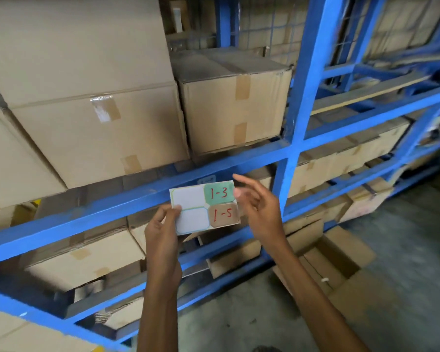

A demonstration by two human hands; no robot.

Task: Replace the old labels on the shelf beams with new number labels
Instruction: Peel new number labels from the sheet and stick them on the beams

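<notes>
The left grip [163, 224] pinches the label sheet [188, 219] at its lower left corner, thumb on the front and fingers curled behind, and holds it up in front of the blue shelf beam [112, 207]. The sheet's two left slots are bare white. At its upper right sits a green label [219, 193] marked 1-3 in red, and below it a brown label [224, 214] marked 1-5.

The right grip [257, 207] hangs just beside the sheet's right edge with fingers loosely spread and holding nothing. Its thumb is close to the green label, but blur hides whether they touch.

A pale old label [206, 179] shows on the beam just above the sheet's top edge. Taped cardboard boxes [99, 133] fill the shelf above the beam, left of the blue upright post [297, 123]
</notes>
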